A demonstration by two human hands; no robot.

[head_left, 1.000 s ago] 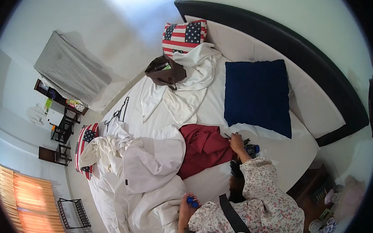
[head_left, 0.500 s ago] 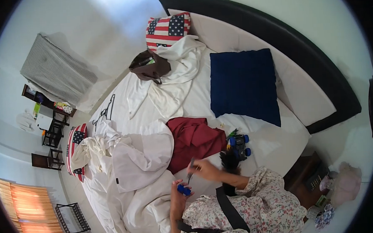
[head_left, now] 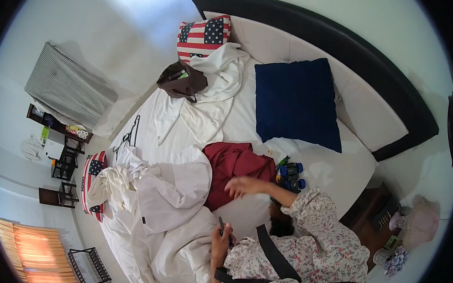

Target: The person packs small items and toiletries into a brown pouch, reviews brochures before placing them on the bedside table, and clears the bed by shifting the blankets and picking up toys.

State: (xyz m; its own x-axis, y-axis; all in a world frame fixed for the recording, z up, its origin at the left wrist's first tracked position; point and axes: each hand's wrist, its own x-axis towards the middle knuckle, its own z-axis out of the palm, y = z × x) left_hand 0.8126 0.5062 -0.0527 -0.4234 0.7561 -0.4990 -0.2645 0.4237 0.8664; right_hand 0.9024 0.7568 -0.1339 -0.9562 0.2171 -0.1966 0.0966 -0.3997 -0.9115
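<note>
My left hand [head_left: 222,239] is closed around a slim dark stick-like tool [head_left: 221,225], whose upper end sticks out above the fingers. A bit of dark blue shows low in the same hand, but the fingers hide most of it. My right hand [head_left: 245,186] reaches over the crumpled dark red cloth [head_left: 233,164], fingers stretched out, slightly blurred, holding nothing. To the right of it a blue and black toy vehicle [head_left: 292,177] with blue wheels rests on the bed [head_left: 323,182]. Small green pieces [head_left: 284,161] lie against the toy.
White bedding [head_left: 175,190] is heaped left of my hands. Farther off are a navy cushion [head_left: 296,104], a brown bag [head_left: 182,82], a flag-patterned pillow [head_left: 204,36] and black hangers [head_left: 129,135]. A dark bedside table [head_left: 365,206] stands at the right.
The slim tool has passed from my right hand to my left. My right hand has moved up over the red cloth. The blue piece in my left hand is now mostly covered.
</note>
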